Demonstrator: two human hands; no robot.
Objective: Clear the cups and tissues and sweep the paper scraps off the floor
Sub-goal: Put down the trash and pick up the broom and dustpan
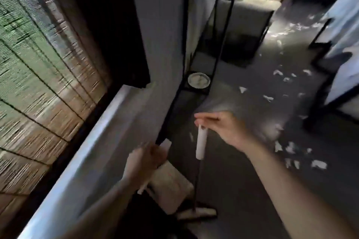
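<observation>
White paper scraps (291, 147) lie scattered over the dark floor to my right and further back (281, 75). My right hand (227, 130) pinches the top of a broom's white handle (201, 143); its thin black shaft runs down to the beige broom head (202, 212) on the floor. My left hand (145, 159) grips the white handle of a beige dustpan (171, 186), which hangs low beside the broom. The picture is blurred by motion.
A window with a woven blind (44, 75) and a pale sill (91, 141) fills the left. A black metal shelf frame (213, 48) stands ahead, with a round dish (198, 80) on its low shelf. Dark-framed furniture (330, 87) lines the right side.
</observation>
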